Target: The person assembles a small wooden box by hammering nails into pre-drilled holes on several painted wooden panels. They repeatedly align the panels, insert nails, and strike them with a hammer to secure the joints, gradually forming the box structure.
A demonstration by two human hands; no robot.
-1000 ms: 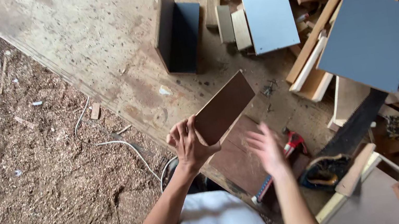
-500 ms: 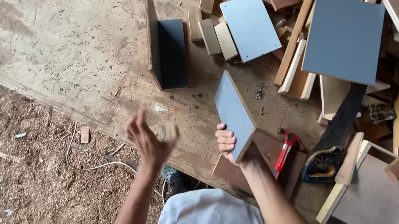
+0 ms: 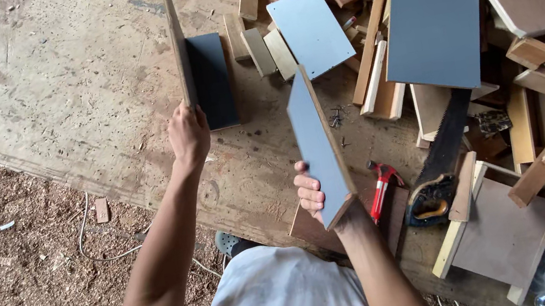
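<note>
My right hand (image 3: pixel 310 194) grips the lower end of a long grey-faced board (image 3: pixel 317 145), held tilted on edge above the plywood floor sheet (image 3: pixel 61 84). My left hand (image 3: pixel 188 134) reaches forward and holds the near end of an upright brown panel (image 3: pixel 177 41). That panel stands on edge against a dark grey panel (image 3: pixel 212 79) lying flat beside it. A brown board (image 3: pixel 313 230) lies under my right wrist.
A red-handled hammer (image 3: pixel 381 186) and a hand saw (image 3: pixel 440 157) lie right of my right hand. A heap of wood offcuts and grey boards (image 3: pixel 433 32) fills the right side, with a shallow wooden box (image 3: pixel 504 233) near the corner. Sawdust-covered ground (image 3: pixel 19 284) lies to the left.
My left hand has let go of the board and reached forward to the upright brown panel. My right hand took the board over and turned it grey face up.
</note>
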